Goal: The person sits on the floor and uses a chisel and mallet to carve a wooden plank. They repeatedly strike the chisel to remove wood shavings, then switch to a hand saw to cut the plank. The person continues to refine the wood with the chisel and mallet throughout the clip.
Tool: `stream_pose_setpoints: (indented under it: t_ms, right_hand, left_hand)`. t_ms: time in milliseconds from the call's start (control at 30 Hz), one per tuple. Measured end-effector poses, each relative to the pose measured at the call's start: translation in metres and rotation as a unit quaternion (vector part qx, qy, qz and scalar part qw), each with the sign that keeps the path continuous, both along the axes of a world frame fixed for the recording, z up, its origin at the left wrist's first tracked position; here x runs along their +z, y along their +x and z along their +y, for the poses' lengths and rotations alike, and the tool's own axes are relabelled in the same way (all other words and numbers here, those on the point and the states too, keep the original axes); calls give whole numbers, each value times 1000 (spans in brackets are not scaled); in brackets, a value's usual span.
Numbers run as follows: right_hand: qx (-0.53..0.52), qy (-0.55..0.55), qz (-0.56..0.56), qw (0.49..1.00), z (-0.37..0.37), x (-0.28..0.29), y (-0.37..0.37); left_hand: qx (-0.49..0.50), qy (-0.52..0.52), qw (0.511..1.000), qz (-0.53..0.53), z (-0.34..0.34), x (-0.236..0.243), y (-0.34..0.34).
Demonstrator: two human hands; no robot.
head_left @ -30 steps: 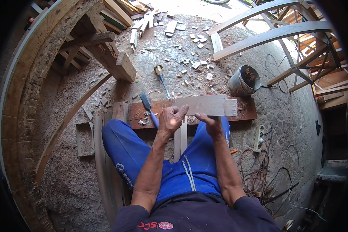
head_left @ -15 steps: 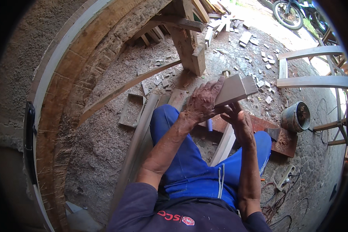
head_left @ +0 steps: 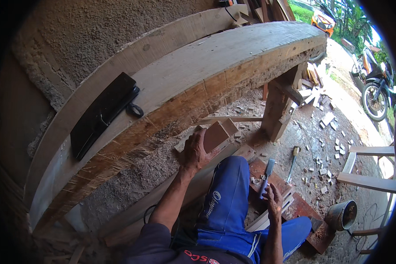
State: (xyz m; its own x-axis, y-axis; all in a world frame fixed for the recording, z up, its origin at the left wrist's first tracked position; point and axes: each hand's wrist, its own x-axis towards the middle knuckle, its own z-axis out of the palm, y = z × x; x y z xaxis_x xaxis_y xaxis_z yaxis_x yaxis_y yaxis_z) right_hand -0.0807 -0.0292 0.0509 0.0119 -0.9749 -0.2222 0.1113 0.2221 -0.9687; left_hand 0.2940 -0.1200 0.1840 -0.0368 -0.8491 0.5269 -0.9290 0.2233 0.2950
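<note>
The left hand point(head_left: 194, 150) was clamped around a wooden block point(head_left: 216, 135), whose narrower, stepped end pointed away from the fingers, out over the shavings. The right hand point(head_left: 273, 199) hung loosely spread with nothing in its grasp, right by the purple-blue handle of a chisel point(head_left: 269, 169); I couldn't tell whether it touched it. Half a second earlier both hands had been on the block in front of the body; since then the left had carried it off to the left, and the right had let go. Between the hands, white script ran down the leg of the blue trousers point(head_left: 226, 198), and below them red lettering sat beside a small badge on the dark shirt point(head_left: 180, 253). Under the right hand lay a reddish board point(head_left: 304, 203), with a second chisel point(head_left: 293, 163) beyond and a bucket point(head_left: 344, 216) to that hand's right. Past the left hand stretched a thick bench point(head_left: 198, 90) with a black case point(head_left: 103, 116) on it, its top more fully in sight than before. Farthest out, up to the right of both hands, stood a motorbike point(head_left: 376, 100), seen more fully now.
</note>
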Motion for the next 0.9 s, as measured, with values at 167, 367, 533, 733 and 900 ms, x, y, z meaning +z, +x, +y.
stream_pose_setpoints:
  t_ms: [167, 367, 533, 733, 900]
  right_hand:
    - [-21, 2, 12, 1000, 4, -17, -1]
    - [-88, 8, 89, 992, 10, -16, -21]
    - [-173, -60, 187, 965, 53, 20, -46]
    - [-431, -89, 302, 846, 187, 55, -106]
    - [-594, 108, 188, 775, 317, -15, -92]
  left_hand:
    - [77, 200, 974, 75, 11, 32, 15]
    - [63, 277, 953, 103, -1, -49, 30]
    - [87, 332, 913, 218, 49, -141, 30]
    - [59, 374, 905, 192, 51, -203, 0]
    - [12, 402, 908, 121, 44, -218, -38]
